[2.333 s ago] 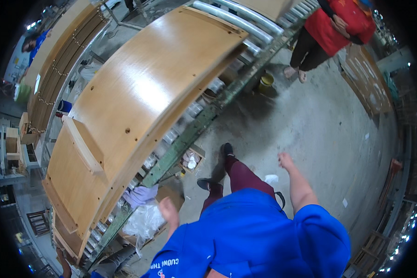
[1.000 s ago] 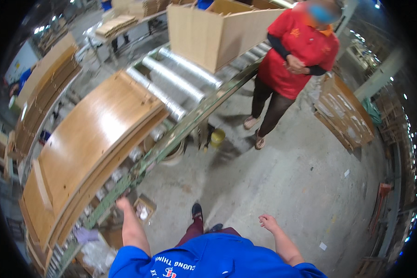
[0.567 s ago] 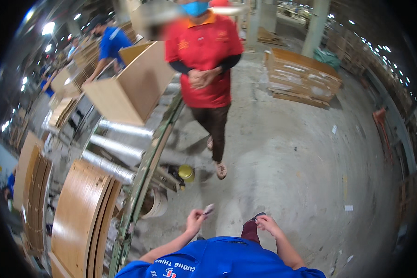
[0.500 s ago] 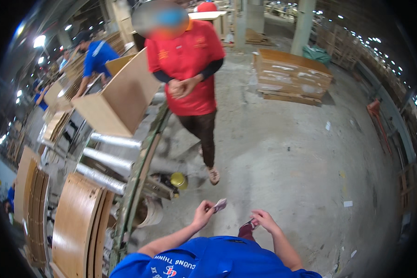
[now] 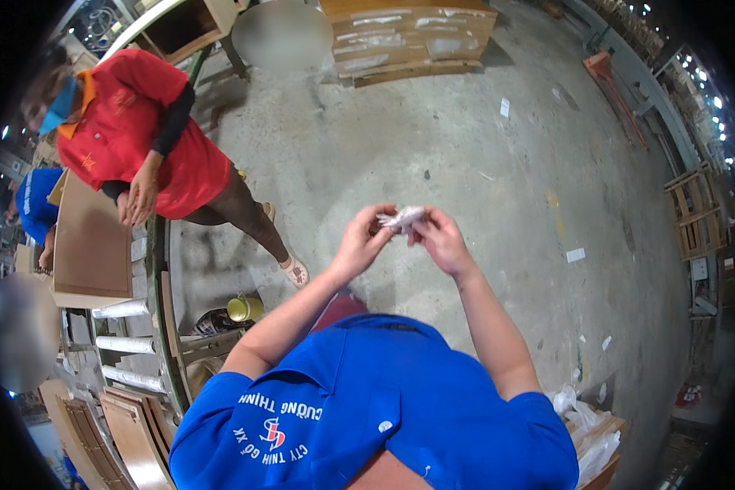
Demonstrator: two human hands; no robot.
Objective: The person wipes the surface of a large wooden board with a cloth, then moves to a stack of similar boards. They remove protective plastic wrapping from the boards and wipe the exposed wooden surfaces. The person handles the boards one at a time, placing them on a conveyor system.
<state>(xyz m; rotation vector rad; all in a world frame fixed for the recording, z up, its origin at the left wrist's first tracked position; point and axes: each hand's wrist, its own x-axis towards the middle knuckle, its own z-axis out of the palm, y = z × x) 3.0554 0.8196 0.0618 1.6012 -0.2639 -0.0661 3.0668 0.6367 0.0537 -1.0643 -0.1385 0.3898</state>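
Both my hands meet in front of my blue shirt, over the concrete floor. Between them is a small crumpled whitish piece (image 5: 403, 219), thin like paper, cloth or plastic; I cannot tell which. My left hand (image 5: 363, 243) pinches its left side between thumb and fingers. My right hand (image 5: 443, 243) has its fingers closed on the other side, with the fingertips partly hidden behind the piece.
A person in a red shirt (image 5: 143, 131) stands at the left beside a roller conveyor (image 5: 126, 345) carrying a wooden cabinet (image 5: 94, 241). A stack of wooden panels (image 5: 412, 41) lies ahead. Wooden boards (image 5: 135, 437) stand near left, and a yellow-green container (image 5: 245, 307) sits by the conveyor.
My view has swung right and downward. My hands were apart, with the small piece in my left hand only; now they are raised together and both hold it.
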